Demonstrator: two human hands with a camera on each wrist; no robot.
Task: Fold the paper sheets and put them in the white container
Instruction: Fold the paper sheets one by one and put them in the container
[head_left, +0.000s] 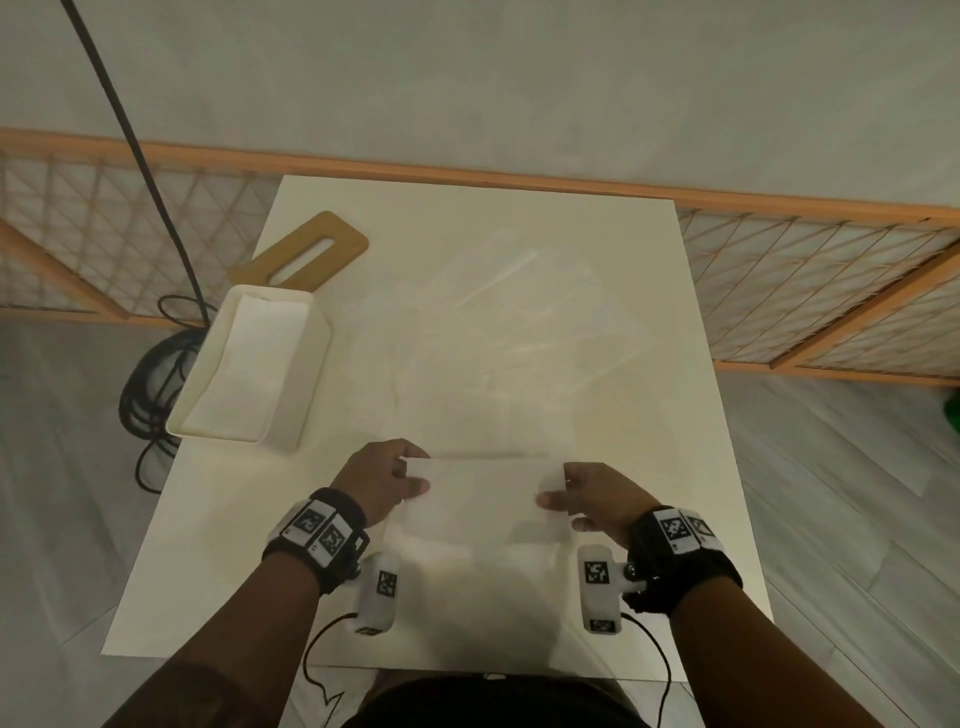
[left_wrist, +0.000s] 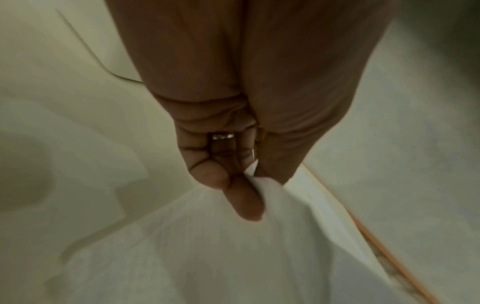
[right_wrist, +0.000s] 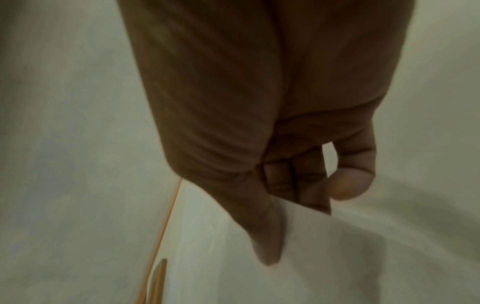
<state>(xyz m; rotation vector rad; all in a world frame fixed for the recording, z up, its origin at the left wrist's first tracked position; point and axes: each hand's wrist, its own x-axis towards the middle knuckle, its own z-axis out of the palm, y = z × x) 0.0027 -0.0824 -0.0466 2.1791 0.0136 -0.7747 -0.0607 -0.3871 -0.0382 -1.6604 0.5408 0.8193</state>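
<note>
While the white container (head_left: 249, 364) stands at the far left of the desk (head_left: 675, 415), with a wooden board (head_left: 311, 249) just behind it, your two hands are busy nearer to you. The container holds what looks like folded white paper at its bottom. Your left hand (head_left: 382, 480) pinches the left end of the paper sheet (head_left: 488, 493): in the left wrist view the thumb and the curled fingers (left_wrist: 244, 197) close on the corner of the sheet (left_wrist: 207, 257). The sheet stretches between both hands, in front of your body, and it seems raised a little above the desk. Your right hand (head_left: 592, 499) holds the right end, with the thumb (right_wrist: 265, 236) lying on top of the sheet (right_wrist: 259, 277) and the fingers curled behind its edge. More loose sheets (head_left: 519, 322), thin and hard to tell apart, lie spread on the desk beyond the held one, to the right of the container.
</note>
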